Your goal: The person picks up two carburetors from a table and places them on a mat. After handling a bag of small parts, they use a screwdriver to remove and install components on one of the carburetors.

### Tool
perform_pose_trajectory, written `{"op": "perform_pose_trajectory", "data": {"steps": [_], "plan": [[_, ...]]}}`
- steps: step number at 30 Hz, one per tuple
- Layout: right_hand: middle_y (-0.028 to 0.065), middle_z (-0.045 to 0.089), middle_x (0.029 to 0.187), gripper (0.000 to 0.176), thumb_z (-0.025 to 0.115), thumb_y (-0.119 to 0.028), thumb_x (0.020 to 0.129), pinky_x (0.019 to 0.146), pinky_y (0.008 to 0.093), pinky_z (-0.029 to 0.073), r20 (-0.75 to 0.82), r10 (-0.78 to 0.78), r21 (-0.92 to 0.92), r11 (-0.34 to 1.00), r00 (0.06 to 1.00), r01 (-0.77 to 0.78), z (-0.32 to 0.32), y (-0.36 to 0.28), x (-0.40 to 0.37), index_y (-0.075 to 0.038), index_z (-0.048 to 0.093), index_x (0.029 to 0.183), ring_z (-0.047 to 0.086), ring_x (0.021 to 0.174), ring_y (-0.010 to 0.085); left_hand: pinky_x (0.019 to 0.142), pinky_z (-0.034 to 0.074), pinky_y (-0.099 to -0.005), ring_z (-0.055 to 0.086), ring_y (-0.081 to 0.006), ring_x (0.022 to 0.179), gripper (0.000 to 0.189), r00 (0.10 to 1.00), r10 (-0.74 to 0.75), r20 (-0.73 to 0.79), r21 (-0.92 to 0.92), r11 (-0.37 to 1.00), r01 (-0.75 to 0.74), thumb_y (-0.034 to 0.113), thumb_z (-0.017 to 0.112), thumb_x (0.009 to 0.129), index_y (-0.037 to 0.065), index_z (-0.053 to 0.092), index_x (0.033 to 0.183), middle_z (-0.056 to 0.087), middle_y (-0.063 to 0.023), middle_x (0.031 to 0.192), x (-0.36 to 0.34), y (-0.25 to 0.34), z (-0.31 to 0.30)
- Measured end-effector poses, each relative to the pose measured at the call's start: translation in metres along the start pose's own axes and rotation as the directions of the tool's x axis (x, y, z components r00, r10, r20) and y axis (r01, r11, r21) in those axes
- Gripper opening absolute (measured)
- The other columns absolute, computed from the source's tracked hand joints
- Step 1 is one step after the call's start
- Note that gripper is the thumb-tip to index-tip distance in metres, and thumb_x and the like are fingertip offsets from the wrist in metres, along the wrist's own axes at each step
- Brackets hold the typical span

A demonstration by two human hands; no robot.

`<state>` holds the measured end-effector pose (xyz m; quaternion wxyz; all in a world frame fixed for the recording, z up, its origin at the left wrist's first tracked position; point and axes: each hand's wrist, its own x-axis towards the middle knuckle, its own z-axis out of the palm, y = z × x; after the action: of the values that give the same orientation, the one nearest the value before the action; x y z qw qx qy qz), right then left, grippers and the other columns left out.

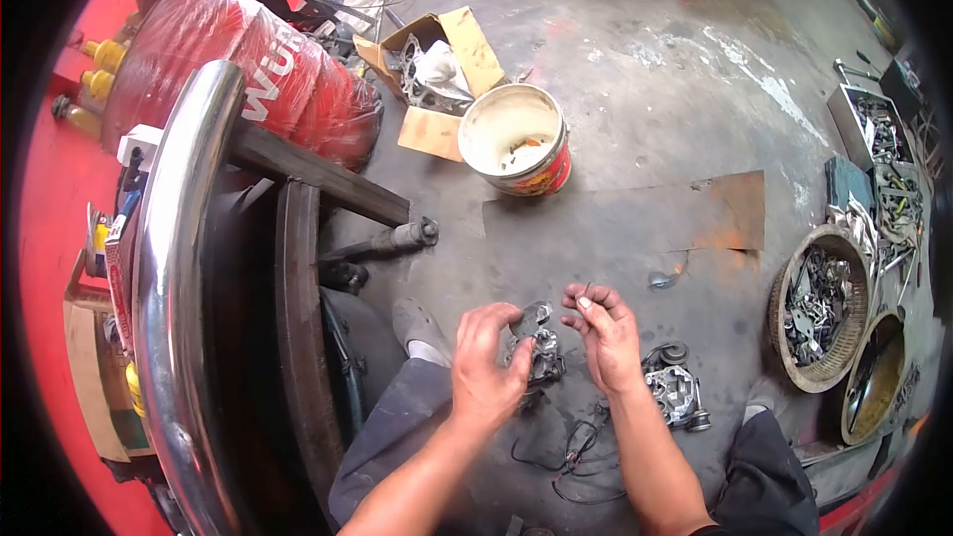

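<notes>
My left hand (486, 357) grips a grey cast-metal engine part (544, 362) from its left side, fingers over the top and thumb toward me. Just to the right, my right hand (608, 333) is raised with thumb and forefinger pinched on a small thin pin-like piece (587, 291); its exact kind is too small to make out. A second metal casting (673, 395) with round fittings lies on the floor beyond my right wrist. Between my forearms, a tangle of thin black cables (574, 457) rests on the ground.
A white-lined bucket (511, 139) and an open cardboard box (452, 69) of parts stand ahead. At right are a basket of metal parts (822, 308), a second basin (874, 377) and tool trays (874, 129). A chrome tube (184, 238) on a dark frame rises at left.
</notes>
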<state>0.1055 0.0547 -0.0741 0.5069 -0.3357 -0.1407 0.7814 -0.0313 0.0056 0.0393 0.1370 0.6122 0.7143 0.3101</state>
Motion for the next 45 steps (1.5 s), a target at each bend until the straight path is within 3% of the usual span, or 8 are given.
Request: {"op": "perform_pose_trajectory", "data": {"steps": [3, 11, 24, 28, 32, 35, 39, 45], "plan": [[0.0078, 0.068, 0.119, 0.015, 0.068, -0.013, 0.095, 0.09, 0.0358, 0.052, 0.014, -0.027, -0.133, 0.991, 1.0, 0.029, 0.006, -0.008, 0.034, -0.008, 0.064, 0.109, 0.063, 0.106, 0.018, 0.095, 0.05, -0.0429, 0.06, -0.0353, 0.108, 0.042, 0.97, 0.243, -0.019, 0.138, 0.961, -0.238, -0.005, 0.074, 0.072, 0.001, 0.061, 0.111, 0.064, -0.0144, 0.114, 0.004, 0.0, -0.011], [0.0026, 0.069, 0.116, 0.024, 0.072, -0.016, 0.093, 0.084, 0.0306, 0.051, 0.137, -0.128, -0.341, 0.925, 0.982, 0.168, 0.041, -0.033, 0.12, -0.007, 0.066, 0.114, 0.062, 0.103, 0.0115, 0.096, 0.05, -0.0426, 0.052, -0.0346, 0.119, 0.042, 0.884, 0.455, -0.105, 0.333, 0.854, -0.399, -0.01, 0.074, 0.07, 0.006, 0.06, 0.106, 0.062, -0.0103, 0.114, 0.003, -0.014, -0.041], [0.0059, 0.068, 0.111, 0.029, 0.071, -0.021, 0.093, 0.09, 0.0302, 0.046, -0.017, -0.148, -0.643, 0.759, 0.989, 0.102, 0.073, -0.009, 0.238, -0.007, 0.065, 0.117, 0.06, 0.104, 0.0148, 0.095, 0.049, -0.0464, 0.05, -0.0327, 0.118, 0.044, 0.853, 0.508, -0.121, 0.436, 0.799, -0.414, -0.011, 0.073, 0.068, 0.007, 0.06, 0.106, 0.064, -0.0102, 0.113, -0.015, -0.027, -0.062], [0.0074, 0.069, 0.096, 0.021, 0.069, -0.017, 0.093, 0.053, 0.0323, 0.048, -0.121, -0.175, -0.735, 0.678, 0.977, 0.03, 0.069, 0.012, 0.27, -0.006, 0.068, 0.111, 0.061, 0.078, 0.0162, 0.095, 0.049, -0.0464, 0.05, -0.0327, 0.118, 0.045, 0.847, 0.51, -0.148, 0.44, 0.801, -0.406, -0.011, 0.073, 0.067, 0.007, 0.059, 0.106, 0.064, -0.0097, 0.112, -0.012, -0.018, -0.066], [0.0104, 0.07, 0.104, 0.021, 0.067, -0.018, 0.091, 0.042, 0.0311, 0.046, -0.169, -0.013, -0.743, 0.658, 0.985, -0.119, 0.07, 0.01, 0.273, -0.008, 0.068, 0.11, 0.063, 0.075, 0.0194, 0.096, 0.048, -0.0468, 0.05, -0.0327, 0.118, 0.046, 0.851, 0.499, -0.167, 0.429, 0.814, -0.393, -0.01, 0.074, 0.066, 0.007, 0.059, 0.106, 0.065, -0.0097, 0.111, -0.01, -0.01, -0.07], [0.0094, 0.07, 0.108, 0.021, 0.066, -0.02, 0.092, 0.051, 0.0341, 0.059, -0.153, -0.048, -0.82, 0.564, 0.987, -0.1, 0.078, 0.006, 0.267, -0.008, 0.069, 0.109, 0.069, 0.086, 0.023, 0.098, 0.046, -0.0481, 0.05, -0.0326, 0.118, 0.046, 0.846, 0.5, -0.186, 0.457, 0.806, -0.376, -0.009, 0.074, 0.065, 0.008, 0.059, 0.105, 0.065, -0.0099, 0.111, -0.01, -0.005, -0.077], [0.0213, 0.073, 0.105, 0.027, 0.071, -0.021, 0.082, 0.093, 0.0417, 0.054, -0.035, -0.311, -0.996, 0.09, 0.95, -0.008, 0.082, 0.014, 0.274, -0.005, 0.073, 0.102, 0.07, 0.102, 0.0353, 0.1, 0.045, -0.0493, 0.05, -0.0323, 0.118, 0.045, 0.841, 0.485, -0.24, 0.463, 0.818, -0.34, -0.008, 0.075, 0.065, 0.008, 0.06, 0.104, 0.066, -0.0093, 0.111, -0.01, -0.01, -0.086], [0.0211, 0.074, 0.101, 0.035, 0.081, -0.027, 0.075, 0.093, 0.0448, 0.054, -0.009, -0.477, -0.995, 0.091, 0.879, 0.039, 0.087, 0.007, 0.275, -0.003, 0.075, 0.099, 0.071, 0.101, 0.0366, 0.102, 0.044, -0.0501, 0.05, -0.0335, 0.12, 0.046, 0.852, 0.453, -0.264, 0.475, 0.83, -0.294, -0.008, 0.074, 0.065, 0.007, 0.06, 0.107, 0.067, -0.0099, 0.11, -0.008, -0.011, -0.092]]}}
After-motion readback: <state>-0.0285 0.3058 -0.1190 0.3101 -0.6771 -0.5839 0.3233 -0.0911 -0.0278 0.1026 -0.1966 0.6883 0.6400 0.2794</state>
